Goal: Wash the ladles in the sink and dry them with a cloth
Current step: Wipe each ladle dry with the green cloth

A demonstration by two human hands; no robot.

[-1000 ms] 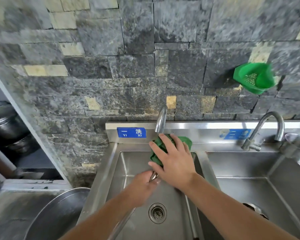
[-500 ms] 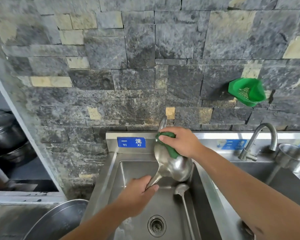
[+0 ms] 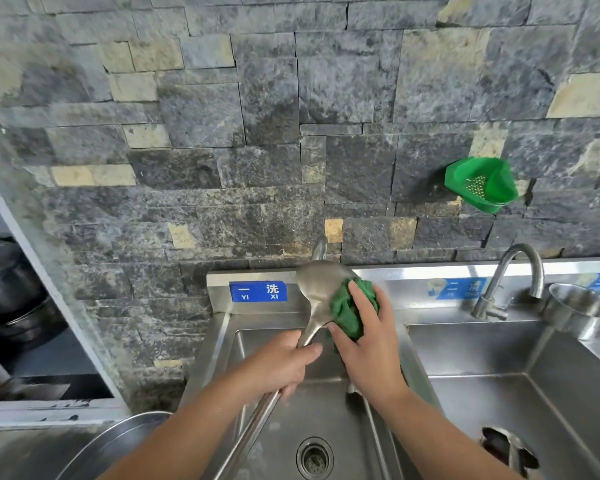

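Note:
A large steel ladle [image 3: 317, 287] is held upright over the left sink basin [image 3: 326, 420], its bowl up near the left tap [image 3: 320, 248]. My left hand [image 3: 281, 367] grips its long handle just below the bowl. My right hand [image 3: 368, 344] presses a green cloth [image 3: 349, 311] against the right side of the bowl. Part of a second ladle's handle [image 3: 373, 424] lies in the basin under my right forearm, mostly hidden.
The right basin [image 3: 492, 382] has its own tap [image 3: 513, 271] and a dark utensil [image 3: 508, 448] at the bottom. A steel bowl [image 3: 581, 308] sits on the right rim. A green strainer [image 3: 480, 183] hangs on the stone wall. A round steel pan [image 3: 118, 445] lies lower left; black pots [image 3: 11, 292] sit at left.
The ladle has been raised and turned so its bowl stands higher by the tap. My right hand with the cloth has slid from the top of the bowl to its right side.

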